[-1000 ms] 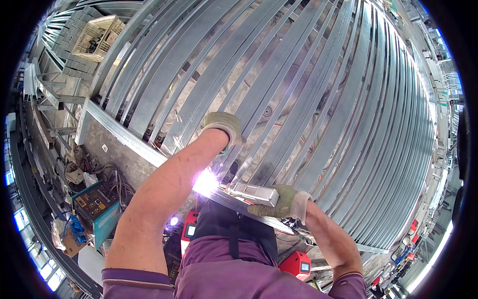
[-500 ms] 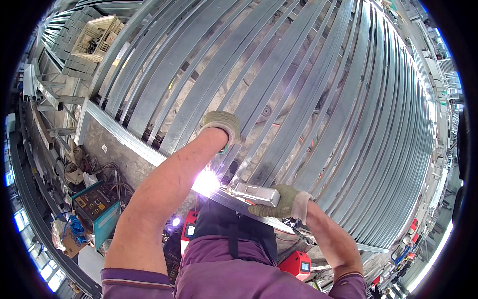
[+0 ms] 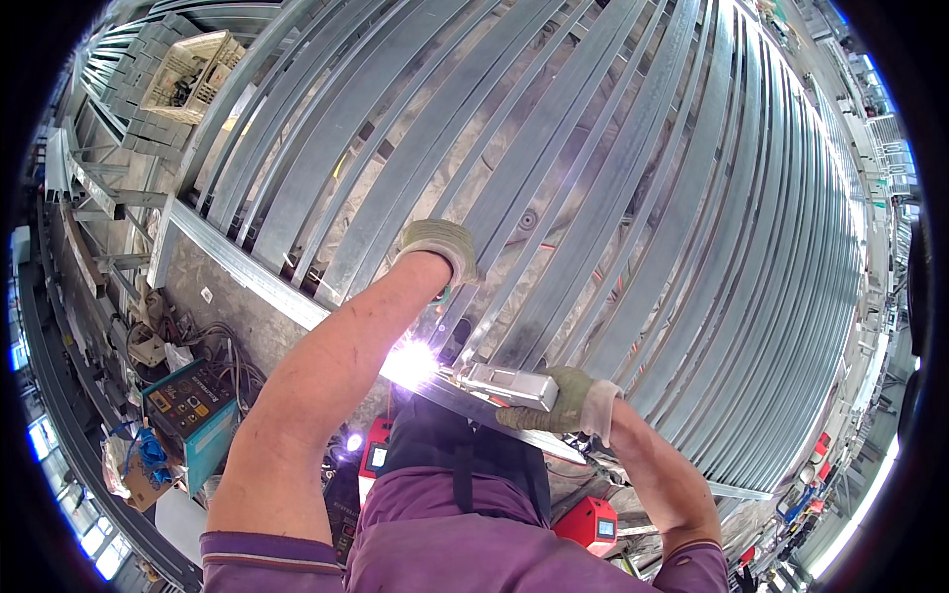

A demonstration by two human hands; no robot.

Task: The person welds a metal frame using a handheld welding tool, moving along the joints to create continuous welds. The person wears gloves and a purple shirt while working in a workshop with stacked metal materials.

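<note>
My left hand [image 3: 440,245], in a greenish work glove, is curled over a grey steel tube [image 3: 499,212] of the long frame; its fingertips are hidden. In my gloved right hand [image 3: 565,400] is a silver, box-shaped welding torch [image 3: 509,385], gripped from the right side. Its tip points left into a glaring white-violet arc [image 3: 411,362]. That arc burns at the frame's near edge rail [image 3: 262,273], where the tube ends meet it, just in front of my body. Glare hides the joint itself.
Parallel steel tubes with gaps spread far and right. At left stand a teal-sided welding machine [image 3: 193,410] and tangled cables [image 3: 232,346]. A cream plastic crate [image 3: 195,77] sits far left. Red devices with small screens, one [image 3: 590,526] at right, are close to my body.
Both hands and the torch stay almost in place. The arc keeps burning at nearly the same spot, with its glare slightly altered.
</note>
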